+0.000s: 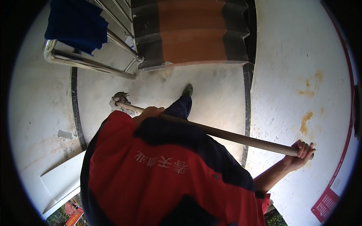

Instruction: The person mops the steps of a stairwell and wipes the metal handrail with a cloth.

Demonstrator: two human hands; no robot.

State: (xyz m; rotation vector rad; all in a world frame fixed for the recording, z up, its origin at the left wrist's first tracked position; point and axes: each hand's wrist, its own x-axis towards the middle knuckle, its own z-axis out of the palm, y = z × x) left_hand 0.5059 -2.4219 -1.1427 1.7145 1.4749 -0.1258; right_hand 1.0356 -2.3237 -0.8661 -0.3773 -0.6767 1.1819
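A mop with a long wooden handle (230, 136) slants across my front, from the floor at the left up to the right. My right hand (299, 155) is wrapped round the handle's top end, close to the right wall. Lower down the shaft, my left hand (151, 112) is closed on it, partly hidden by my red and navy top. The grey stringy mop head (121, 103) rests on the pale floor (218, 90) left of my foot. One dark green shoe (187, 90) shows beyond the handle.
Steps with a brown middle strip (192, 45) rise ahead. A metal railing (94, 67) stands at the left, with a dark blue cloth (77, 26) over it. The stained white wall (286, 75) is close at my right. A white panel (64, 177) leans at lower left.
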